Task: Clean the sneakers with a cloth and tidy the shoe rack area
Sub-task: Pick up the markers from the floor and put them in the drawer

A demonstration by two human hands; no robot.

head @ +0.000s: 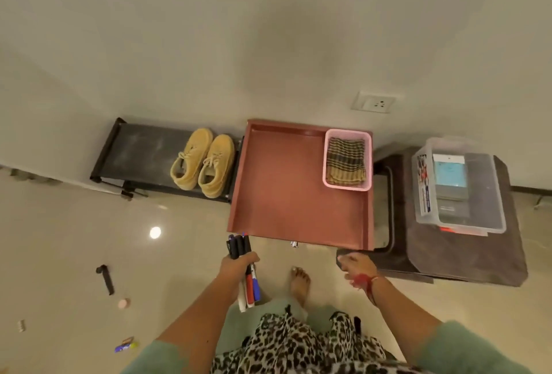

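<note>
Sneakers (203,161), a tan pair, sit side by side at the right end of the black rack (140,155), toes to the wall. Just right of them a red drawer (277,188) stands open. In its far right corner a pink basket (348,187) holds the striped cloth (346,161), folded. The left grip (239,263) is closed round a bundle of pens (252,284), whose ends stick out above and below the fist, just short of the drawer's near left corner. The right grip (355,264) is blurred; its fingers look loosely spread with nothing in them. It is beside the near corner of a dark stool (466,257) that carries a clear box (478,194). By my reading the cleaning has not begun: the cloth lies untouched in its basket and neither grip is near the shoes. Tidying looks to be the step in hand, with the pens gathered and likely bound for the drawer. Scattered on the floor (179,254) to the person's left are a black stick-like piece (106,279), a small pink round thing (124,303), a small white item (21,326) and a blue and yellow object (127,346), all too small to name. These are yet to be picked up, and the wiping of the pair comes after.
</note>
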